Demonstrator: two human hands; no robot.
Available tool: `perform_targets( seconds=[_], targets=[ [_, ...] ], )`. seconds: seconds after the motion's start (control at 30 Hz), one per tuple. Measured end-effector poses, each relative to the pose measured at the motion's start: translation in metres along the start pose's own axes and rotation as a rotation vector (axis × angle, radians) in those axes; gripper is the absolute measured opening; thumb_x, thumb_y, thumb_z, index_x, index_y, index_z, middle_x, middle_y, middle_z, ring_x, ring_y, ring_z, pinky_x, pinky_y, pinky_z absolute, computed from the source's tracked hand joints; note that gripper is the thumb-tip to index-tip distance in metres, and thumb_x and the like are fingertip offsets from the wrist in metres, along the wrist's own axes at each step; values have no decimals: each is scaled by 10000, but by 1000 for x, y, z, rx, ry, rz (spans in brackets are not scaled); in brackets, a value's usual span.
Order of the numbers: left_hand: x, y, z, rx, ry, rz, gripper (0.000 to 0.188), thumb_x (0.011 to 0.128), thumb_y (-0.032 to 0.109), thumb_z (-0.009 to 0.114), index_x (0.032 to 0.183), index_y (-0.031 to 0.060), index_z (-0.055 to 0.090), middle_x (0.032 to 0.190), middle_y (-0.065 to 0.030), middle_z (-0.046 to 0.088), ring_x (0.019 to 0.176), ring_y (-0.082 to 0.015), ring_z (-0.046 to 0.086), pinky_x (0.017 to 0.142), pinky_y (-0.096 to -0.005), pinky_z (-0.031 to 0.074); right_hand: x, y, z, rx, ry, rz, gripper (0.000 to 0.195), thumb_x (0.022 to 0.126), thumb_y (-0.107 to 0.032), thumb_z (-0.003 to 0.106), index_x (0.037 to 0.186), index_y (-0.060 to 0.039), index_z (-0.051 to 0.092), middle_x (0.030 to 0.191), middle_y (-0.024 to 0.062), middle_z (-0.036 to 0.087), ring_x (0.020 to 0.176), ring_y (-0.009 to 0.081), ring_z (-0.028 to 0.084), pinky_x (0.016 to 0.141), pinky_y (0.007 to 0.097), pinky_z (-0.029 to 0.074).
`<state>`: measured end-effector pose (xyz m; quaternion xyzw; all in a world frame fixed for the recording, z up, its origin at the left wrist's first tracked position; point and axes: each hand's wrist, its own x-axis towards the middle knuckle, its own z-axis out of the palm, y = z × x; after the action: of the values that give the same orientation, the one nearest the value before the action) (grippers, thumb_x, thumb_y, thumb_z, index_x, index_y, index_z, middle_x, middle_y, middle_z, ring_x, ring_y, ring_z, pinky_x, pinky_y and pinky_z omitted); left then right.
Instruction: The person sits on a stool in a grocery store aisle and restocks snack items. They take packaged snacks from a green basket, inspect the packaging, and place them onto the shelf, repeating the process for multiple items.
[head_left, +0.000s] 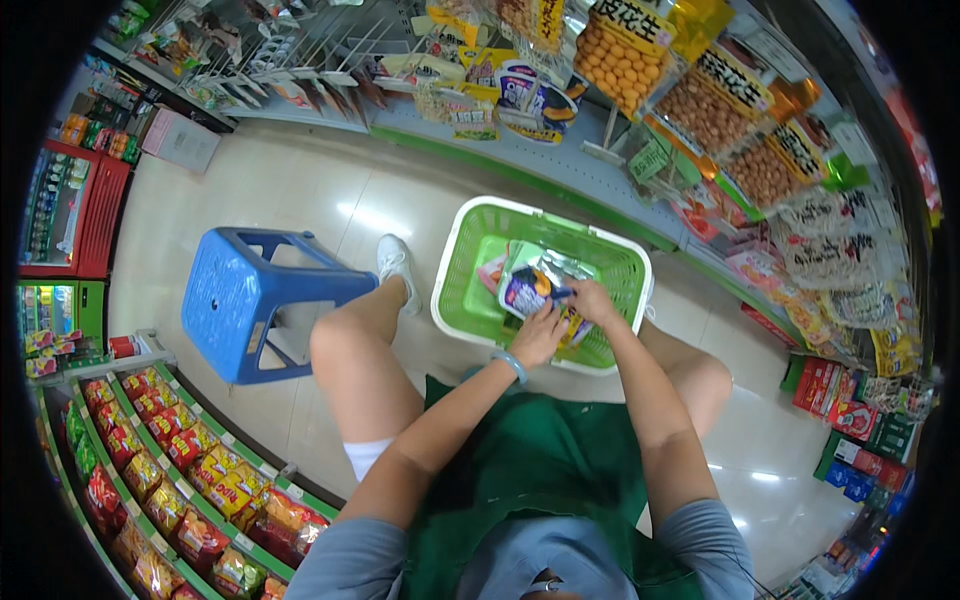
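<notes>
A green shopping basket with a white rim (445, 270) stands on the floor between my knees. Inside it, my left hand (538, 339), with a pale bangle at the wrist, grips the lower edge of a purple-and-white snack packet (523, 291). My right hand (591, 301) pinches the same packet at its right end. Behind it lies a silver-backed packet (559, 262). A pink packet (493, 271) shows at the left, and a yellow-and-purple packet (576, 330) lies partly hidden under my hands.
A blue plastic stool (225, 300) stands at the left. Above the basket runs a shelf (592, 187) with hanging snack bags, including bagged peanuts (709, 101). Tiered racks of snack bags (180, 442) fill the lower left. Boxes (836, 401) stand at the right.
</notes>
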<state>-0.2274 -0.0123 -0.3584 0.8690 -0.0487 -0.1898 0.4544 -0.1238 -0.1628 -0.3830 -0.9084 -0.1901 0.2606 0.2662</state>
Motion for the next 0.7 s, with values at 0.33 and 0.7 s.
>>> perform_targets(
  seconds=[0.33, 0.7],
  targets=[
    [37, -76, 31, 47, -415, -229, 623, 986, 441, 272, 1380, -35, 348, 1504, -198, 240, 1356, -329, 320, 1106, -476, 247, 25, 27, 53, -323, -24, 266, 260, 750, -240, 720, 940, -77, 650, 922, 183, 673, 894, 335, 651, 774, 434, 517],
    [143, -9, -107, -376, 338, -53, 502, 968, 344, 420, 1309, -21, 470, 1235, -260, 550, 1152, -376, 531, 983, -384, 408, 185, -66, -76, 458, 866, 22, 361, 834, -223, 669, 1124, -24, 589, 1044, 163, 631, 959, 310, 598, 839, 379, 470]
  ],
)
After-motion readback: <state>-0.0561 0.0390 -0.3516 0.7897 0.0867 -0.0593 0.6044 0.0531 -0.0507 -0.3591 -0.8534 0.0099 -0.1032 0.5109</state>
